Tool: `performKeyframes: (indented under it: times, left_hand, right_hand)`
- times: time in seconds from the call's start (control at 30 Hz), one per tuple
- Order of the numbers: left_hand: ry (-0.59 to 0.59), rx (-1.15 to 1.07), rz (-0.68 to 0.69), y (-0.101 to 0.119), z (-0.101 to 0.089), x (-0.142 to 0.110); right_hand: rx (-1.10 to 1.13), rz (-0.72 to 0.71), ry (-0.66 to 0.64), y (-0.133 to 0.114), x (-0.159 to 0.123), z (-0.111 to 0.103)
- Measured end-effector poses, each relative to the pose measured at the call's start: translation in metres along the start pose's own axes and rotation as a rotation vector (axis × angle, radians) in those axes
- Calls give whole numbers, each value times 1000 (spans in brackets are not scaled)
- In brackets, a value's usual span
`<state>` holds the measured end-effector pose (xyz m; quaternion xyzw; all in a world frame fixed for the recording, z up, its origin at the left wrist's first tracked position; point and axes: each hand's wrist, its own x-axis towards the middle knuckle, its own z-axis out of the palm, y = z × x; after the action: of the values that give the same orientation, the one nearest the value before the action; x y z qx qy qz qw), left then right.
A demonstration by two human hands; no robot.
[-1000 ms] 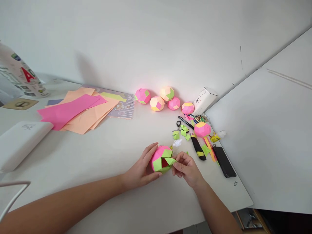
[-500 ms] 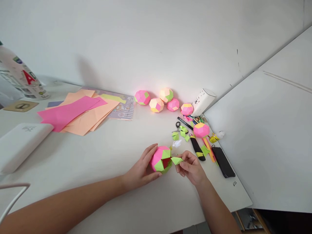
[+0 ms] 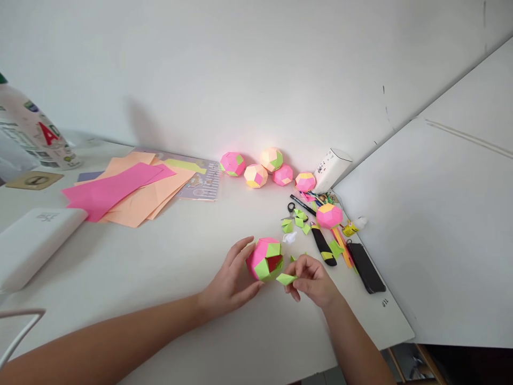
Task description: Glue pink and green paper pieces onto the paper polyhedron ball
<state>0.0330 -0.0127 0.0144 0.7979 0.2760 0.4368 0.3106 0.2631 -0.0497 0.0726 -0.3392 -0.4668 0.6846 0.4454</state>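
Observation:
A pink and green folded-paper ball (image 3: pixel 259 256) rests on the white table, its right side gaping with a dark red inside showing. My left hand (image 3: pixel 229 278) curves round the ball's left side, fingers above and thumb below. Just to the right of the opening, my right hand (image 3: pixel 311 280) pinches a small light-green folded paper piece (image 3: pixel 286 279) between thumb and fingers, apart from the ball. More green folded pieces (image 3: pixel 299 218) lie beyond, close to small scissors (image 3: pixel 291 207). A crumpled white scrap (image 3: pixel 289 237) sits just behind the ball.
Several finished-looking paper balls (image 3: pixel 255 175) line the wall, and another ball (image 3: pixel 329 215) sits by a black-yellow cutter (image 3: pixel 323 245). At right are a glue bottle (image 3: pixel 350 229) and a black pouch (image 3: pixel 365 267). Paper sheets (image 3: pixel 116 184), a white power bank (image 3: pixel 38 243) and a bottle (image 3: pixel 38 131) stand left.
My right hand has drawn the green piece out of the ball's opening, then moved it lower and turned it. The left hand stays round the ball, its fingers slightly looser.

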Motion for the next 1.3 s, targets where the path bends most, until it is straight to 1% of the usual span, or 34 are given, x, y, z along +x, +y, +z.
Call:
performKeyframes:
  times: [0.03,0.1,0.13,0.17,0.2,0.3,0.33,0.47,0.53,0.6,0.63,0.67,0.73,0.77,0.8,0.83,0.87,0.93,1.0,1.07,1.1,1.17,1.23,1.27,1.3]
  left_hand:
    - [47,31,14,4,-2,-1]
    - [148,73,85,14,-4,-6]
    - [160,54,122,19,-4,-9]
    - [120,3,164,25,-3,-13]
    - [52,-58,190,31,-2,-17]
    - [-115,-235,108,44,3,-25]
    - [-144,-285,68,47,5,-25]
    - [-133,-430,-102,48,10,-21]
    - [-174,-498,-168,47,11,-18]
    - [-263,-548,-207,45,12,-18]
    - [-316,-565,-208,45,12,-18]
    - [-366,-578,-197,44,13,-18]
    - [-449,-597,-169,41,16,-19]
    - [-478,-603,-169,39,17,-20]
    - [-500,-610,-184,37,18,-20]
    - [-519,-619,-216,36,19,-20]
    - [-543,-638,-268,35,20,-20]
    - [-607,-691,-422,33,20,-20]
    - [-666,-743,-581,34,20,-18]
    - [-684,-784,-685,34,20,-16]
    - [-677,-807,-713,35,20,-14]
    - [-650,-858,-753,35,20,-12]
    - [-629,-897,-790,34,20,-11]
    - [-621,-920,-810,34,19,-11]
    - [-617,-949,-827,33,18,-11]
  right_hand:
    - [-1,-6,-23,1,-2,0]
    - [-6,-8,-58,3,-5,2]
    - [-13,-9,-78,4,-6,3]
    - [-29,-6,-107,5,-8,5]
    - [-57,-11,-140,6,-8,8]
    - [-194,-42,-226,9,-8,15]
    - [-237,-59,-241,10,-7,18]
    - [-373,-96,-255,6,-6,20]
    - [-447,-49,-338,-3,-7,13]
    - [-515,41,-500,-14,-9,1]
    - [-531,47,-477,-18,-9,-7]
    - [-522,11,-336,-20,-9,-14]
    - [-516,-178,197,-20,-4,-27]
    - [-570,-250,427,-16,-1,-31]
    - [-650,-308,582,-11,4,-34]
    - [-745,-327,638,-5,9,-35]
    - [-833,-312,630,2,14,-35]
    - [-949,-236,571,16,26,-34]
    - [-1003,-181,536,28,36,-33]
    - [-1014,-159,517,32,43,-32]
    - [-1011,-166,515,31,45,-31]
    - [-996,-221,517,22,41,-30]
    - [-968,-367,504,4,28,-28]
    - [-939,-418,487,-5,20,-28]
    - [-904,-417,472,-15,10,-28]
